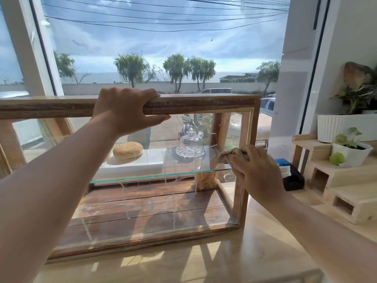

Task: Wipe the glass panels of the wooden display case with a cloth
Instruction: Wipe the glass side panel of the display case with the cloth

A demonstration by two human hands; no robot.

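wooden display case (204, 104): dark-stained frame, glass sides, upright on pale counter (255, 252) | front glass panel (142, 209): streaked with white vertical drip runs | cloth (226, 156): tan, bunched, against front glass near right post, mid-height

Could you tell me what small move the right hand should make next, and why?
Probably draw the cloth down and leftward across the front glass: the right hand holds it near the right edge, drip streaks run below, and the left hand grips the top rail.
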